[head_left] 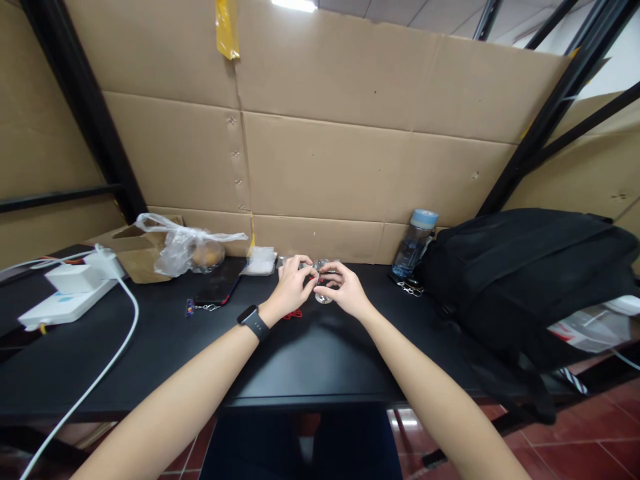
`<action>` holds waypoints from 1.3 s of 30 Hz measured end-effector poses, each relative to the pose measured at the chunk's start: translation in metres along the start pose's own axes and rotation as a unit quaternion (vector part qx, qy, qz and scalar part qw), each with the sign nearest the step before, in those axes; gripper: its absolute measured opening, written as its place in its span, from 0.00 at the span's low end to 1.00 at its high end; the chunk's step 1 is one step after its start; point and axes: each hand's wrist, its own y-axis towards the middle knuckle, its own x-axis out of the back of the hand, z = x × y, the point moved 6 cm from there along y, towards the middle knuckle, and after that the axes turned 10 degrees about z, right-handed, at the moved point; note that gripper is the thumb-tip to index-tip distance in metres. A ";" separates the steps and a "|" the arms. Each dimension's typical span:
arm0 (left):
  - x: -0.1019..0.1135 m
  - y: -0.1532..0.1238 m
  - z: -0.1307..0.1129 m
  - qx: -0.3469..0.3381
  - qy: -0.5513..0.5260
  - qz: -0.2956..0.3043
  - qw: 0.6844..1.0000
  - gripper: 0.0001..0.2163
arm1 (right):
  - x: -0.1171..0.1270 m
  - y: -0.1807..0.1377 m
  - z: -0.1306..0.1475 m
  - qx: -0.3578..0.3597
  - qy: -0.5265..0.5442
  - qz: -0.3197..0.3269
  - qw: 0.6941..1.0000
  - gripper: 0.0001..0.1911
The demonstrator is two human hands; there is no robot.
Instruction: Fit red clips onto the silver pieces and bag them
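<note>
My left hand [296, 287], with a dark watch on its wrist, and my right hand [349, 288] meet over the far middle of the black table. Their fingertips are bent inward and pinch at a small, partly red thing whose kind I cannot make out. Just under the fingers of my right hand sits a shiny round silvery piece [323, 299]. Red cord [293, 314] lies on the table below my left hand. Crinkled clear plastic [329, 263] shows behind the fingers, which hide part of it.
Left of my hands are a white packet [261, 261], a dark phone [219, 283], a knotted plastic bag [180, 250] and a white power strip [70, 304] with a cable. A blue-capped bottle [413, 245] and a black backpack [525, 273] stand right. Cardboard [320, 167] walls the back.
</note>
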 end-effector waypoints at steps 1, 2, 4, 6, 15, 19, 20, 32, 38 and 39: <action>0.002 0.000 0.001 0.001 0.002 -0.004 1.000 0.05 | 0.002 0.000 0.000 -0.003 -0.010 0.001 1.000 0.25; 0.003 0.000 0.001 0.002 0.004 -0.009 1.000 0.04 | 0.004 0.000 0.001 -0.004 -0.029 0.004 1.000 0.23; 0.006 0.000 0.002 0.001 0.004 -0.015 1.000 0.04 | 0.007 0.000 0.004 0.000 -0.078 0.013 0.997 0.16; 0.007 0.000 0.001 -0.004 -0.001 -0.016 1.000 0.04 | 0.010 0.000 0.005 0.011 -0.115 0.022 0.993 0.13; 0.011 0.002 0.000 0.007 -0.075 -0.008 0.997 0.11 | 0.008 0.001 0.004 0.001 -0.128 0.035 0.991 0.10; 0.009 0.000 -0.003 -0.010 -0.070 0.027 0.997 0.10 | 0.008 0.001 -0.003 -0.027 -0.144 0.045 0.988 0.08; 0.006 0.000 -0.004 -0.017 -0.057 0.045 0.997 0.10 | 0.008 0.001 -0.004 -0.030 -0.147 0.046 0.988 0.08; -0.013 0.000 0.011 0.017 0.025 0.090 0.995 0.06 | 0.007 0.001 -0.004 0.009 -0.202 0.046 0.978 0.06; -0.008 -0.001 0.036 0.098 0.044 0.083 0.991 0.07 | 0.041 -0.001 -0.015 -0.031 -0.300 0.026 0.953 0.08; -0.009 -0.001 0.040 0.103 0.042 0.089 0.990 0.08 | 0.045 -0.002 -0.018 -0.044 -0.305 0.031 0.951 0.09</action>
